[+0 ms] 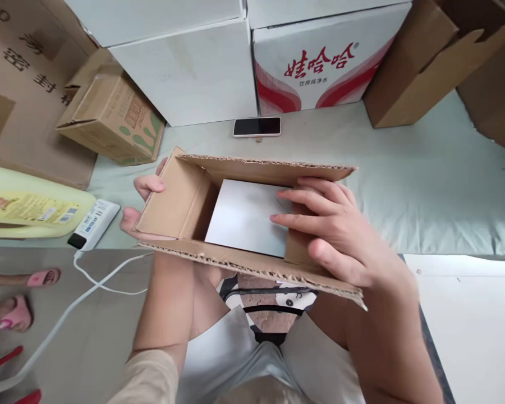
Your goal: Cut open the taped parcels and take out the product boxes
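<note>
A ragged-edged brown carton (170, 196) holds a white box (244, 217).

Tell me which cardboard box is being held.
The open box with the white item inside; the left hand grips its end, while neither hand touches any other box.

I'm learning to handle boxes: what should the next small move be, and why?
Perhaps close the right hand gently on the white box: that hand is spread over it inside the open cardboard box, whose end flap the left hand holds.
</note>
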Demonstrator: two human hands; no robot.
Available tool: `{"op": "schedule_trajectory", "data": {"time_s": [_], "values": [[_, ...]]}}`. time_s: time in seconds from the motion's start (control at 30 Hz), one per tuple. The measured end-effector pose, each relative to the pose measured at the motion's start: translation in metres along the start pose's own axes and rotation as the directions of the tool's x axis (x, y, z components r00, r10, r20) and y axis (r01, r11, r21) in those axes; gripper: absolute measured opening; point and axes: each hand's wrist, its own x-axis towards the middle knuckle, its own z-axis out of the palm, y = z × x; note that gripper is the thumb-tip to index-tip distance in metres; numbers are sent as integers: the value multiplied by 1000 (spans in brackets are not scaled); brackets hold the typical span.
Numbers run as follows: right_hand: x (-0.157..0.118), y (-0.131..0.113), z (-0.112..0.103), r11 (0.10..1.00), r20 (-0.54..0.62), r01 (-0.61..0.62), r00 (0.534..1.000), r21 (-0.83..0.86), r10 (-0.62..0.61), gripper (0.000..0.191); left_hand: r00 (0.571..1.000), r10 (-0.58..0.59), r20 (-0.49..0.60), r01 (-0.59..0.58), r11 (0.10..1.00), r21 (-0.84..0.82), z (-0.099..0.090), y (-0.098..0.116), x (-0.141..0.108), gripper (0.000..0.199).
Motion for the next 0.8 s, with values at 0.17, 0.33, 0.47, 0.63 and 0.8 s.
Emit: {"op": "schedule_trajectory", "data": {"time_s": [0.17, 0.33, 0.47, 0.63, 0.8], "values": [[-4, 6, 15, 999, -291, 37, 956, 11, -32, 53, 987, 120, 109, -109, 989, -102, -25, 0, 14, 30], [-8, 20, 31, 971, -832, 211, 554, 113, -24, 44, 968, 228, 104, -229, 973, -6, -19, 59, 25, 20], [-6, 25, 37, 946, -882, 290, 472, 142, -13, 41, 763, 144, 629, -453, 814, 363, 40, 119, 26, 7], [-9, 26, 35, 959, -894, 273, 445, 81, -51, 43, 77, -480, 874, -606, 674, 423, 123, 115, 22, 29], [-19, 31, 29, 972, -852, 233, 504, -21, -139, 56, -169, -653, 739, -812, 517, 271, 152, 76, 13, 38]]}}
